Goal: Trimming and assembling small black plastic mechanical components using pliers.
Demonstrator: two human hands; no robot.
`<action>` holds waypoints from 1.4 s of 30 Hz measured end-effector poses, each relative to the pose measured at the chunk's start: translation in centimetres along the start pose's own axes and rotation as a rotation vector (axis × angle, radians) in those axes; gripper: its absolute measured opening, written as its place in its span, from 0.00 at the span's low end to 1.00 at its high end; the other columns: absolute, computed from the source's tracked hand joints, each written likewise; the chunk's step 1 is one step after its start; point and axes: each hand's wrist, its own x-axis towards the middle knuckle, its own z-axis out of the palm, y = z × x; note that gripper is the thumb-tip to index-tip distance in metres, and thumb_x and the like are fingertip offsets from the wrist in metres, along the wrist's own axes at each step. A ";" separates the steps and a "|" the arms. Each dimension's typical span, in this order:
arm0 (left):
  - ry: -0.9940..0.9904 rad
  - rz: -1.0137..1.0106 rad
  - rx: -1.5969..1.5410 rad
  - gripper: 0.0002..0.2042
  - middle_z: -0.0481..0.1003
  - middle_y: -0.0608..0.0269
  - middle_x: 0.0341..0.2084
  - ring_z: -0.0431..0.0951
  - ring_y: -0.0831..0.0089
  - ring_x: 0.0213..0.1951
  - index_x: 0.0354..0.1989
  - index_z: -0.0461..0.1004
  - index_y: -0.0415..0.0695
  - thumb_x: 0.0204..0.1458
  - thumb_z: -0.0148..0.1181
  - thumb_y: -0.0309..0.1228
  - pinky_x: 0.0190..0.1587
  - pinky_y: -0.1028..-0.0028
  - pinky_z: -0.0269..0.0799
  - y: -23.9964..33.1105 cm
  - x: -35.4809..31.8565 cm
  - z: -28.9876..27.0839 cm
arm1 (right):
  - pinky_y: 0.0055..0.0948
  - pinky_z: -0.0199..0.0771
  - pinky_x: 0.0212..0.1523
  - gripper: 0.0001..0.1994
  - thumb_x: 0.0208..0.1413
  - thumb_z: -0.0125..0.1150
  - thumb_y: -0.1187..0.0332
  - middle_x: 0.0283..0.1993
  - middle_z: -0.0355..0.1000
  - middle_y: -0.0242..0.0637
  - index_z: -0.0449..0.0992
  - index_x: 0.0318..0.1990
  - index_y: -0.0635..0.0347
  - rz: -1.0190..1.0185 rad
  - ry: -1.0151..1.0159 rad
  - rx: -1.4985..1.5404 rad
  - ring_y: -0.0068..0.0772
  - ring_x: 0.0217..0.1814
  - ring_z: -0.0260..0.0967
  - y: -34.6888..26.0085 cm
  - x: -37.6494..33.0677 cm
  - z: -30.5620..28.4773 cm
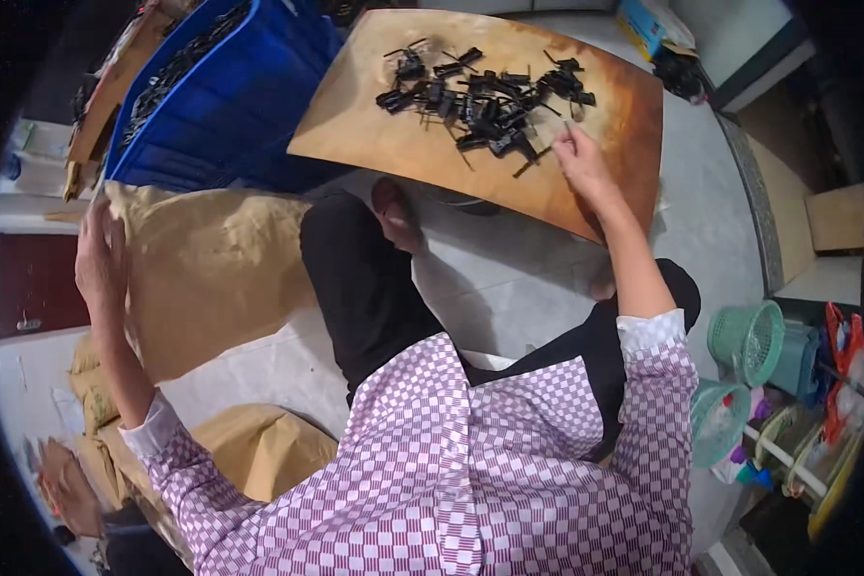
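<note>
Many small black parts [494,125] with thin prongs lie in a loose heap across the middle of a brown wooden board [341,125], and the right hand [583,161] is over the board at the heap's near right side, its fingertips drawn together, though I cannot tell whether they pinch anything. Well apart, the left hand [101,257], fingers slightly bent, is at the edge of a tan sack [221,264], near a blue bin [235,106]; whether it grips the sack cannot be made out.
</note>
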 end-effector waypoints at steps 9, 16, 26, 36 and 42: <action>-0.317 0.257 -1.262 0.09 0.75 0.60 0.29 0.75 0.76 0.32 0.41 0.70 0.39 0.53 0.53 0.27 0.35 0.76 0.71 28.5 5.9 11.2 | 0.38 0.68 0.27 0.13 0.47 0.61 0.64 0.20 0.68 0.42 0.69 0.36 0.60 -0.029 -0.142 -0.477 0.42 0.24 0.70 -6.0 -2.2 0.3; -0.880 0.077 -1.601 0.07 0.74 0.65 0.29 0.74 0.80 0.29 0.39 0.69 0.39 0.55 0.50 0.28 0.31 0.80 0.70 38.8 6.0 16.8 | 0.43 0.69 0.29 0.13 0.47 0.59 0.63 0.23 0.70 0.45 0.68 0.38 0.59 0.043 -0.187 -0.392 0.52 0.29 0.70 -6.1 -2.1 -0.5; -0.839 0.157 -1.657 0.06 0.73 0.66 0.31 0.72 0.82 0.31 0.40 0.70 0.41 0.54 0.51 0.25 0.33 0.82 0.69 41.9 5.6 19.7 | 0.42 0.69 0.29 0.11 0.47 0.58 0.66 0.22 0.70 0.46 0.70 0.37 0.59 0.028 -0.152 -0.522 0.50 0.27 0.70 -6.0 -2.3 -1.2; -0.690 0.401 -1.700 0.24 0.74 0.58 0.33 0.73 0.74 0.35 0.54 0.62 0.43 0.48 0.59 0.27 0.39 0.75 0.70 42.7 4.8 16.2 | 0.14 0.56 0.15 0.09 0.56 0.54 0.65 0.20 0.61 0.22 0.68 0.36 0.61 0.628 -0.155 0.556 0.12 0.16 0.53 -8.4 -2.7 -4.9; -0.890 0.398 -1.870 0.29 0.74 0.58 0.31 0.72 0.76 0.32 0.58 0.59 0.44 0.47 0.64 0.34 0.37 0.76 0.69 42.5 5.5 16.5 | 0.10 0.50 0.13 0.07 0.58 0.52 0.66 0.20 0.59 0.22 0.66 0.38 0.58 0.595 -0.204 0.626 0.09 0.15 0.50 -9.0 -2.6 -4.3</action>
